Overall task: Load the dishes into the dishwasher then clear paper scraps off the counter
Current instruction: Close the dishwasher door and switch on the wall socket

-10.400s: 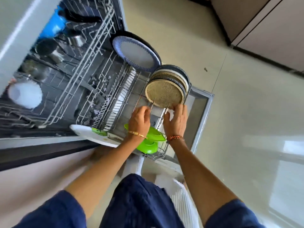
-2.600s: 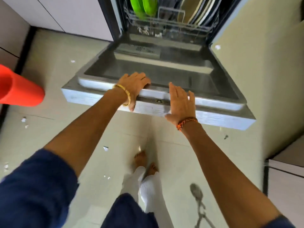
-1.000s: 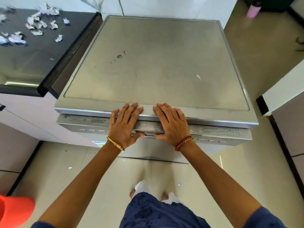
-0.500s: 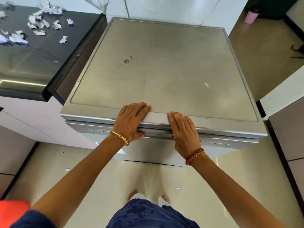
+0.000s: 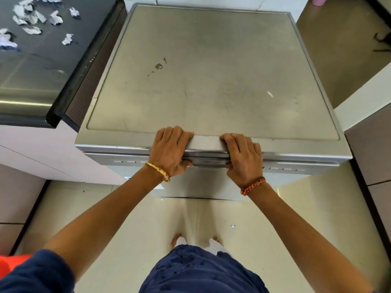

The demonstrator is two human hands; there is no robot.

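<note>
The steel dishwasher (image 5: 211, 77) stands in front of me with its door up against the body; the dishes inside are hidden. My left hand (image 5: 169, 151) grips the front top edge, fingers curled over the top and thumb under the door's lip. My right hand (image 5: 243, 157) grips the same edge a little to the right, in the same way. Several crumpled white paper scraps (image 5: 56, 17) lie on the dark counter (image 5: 31, 70) at the upper left, well away from both hands.
A red object (image 5: 10, 263) shows at the lower left edge. One small scrap (image 5: 233, 226) lies on the tiled floor near my feet. A pink bottle (image 5: 319, 1) stands on the floor at the far right. Cabinets line both sides.
The lower rack went in and the door swung up and shut. Over the last second both hands' flat fingers curled over the dishwasher's front top edge.
</note>
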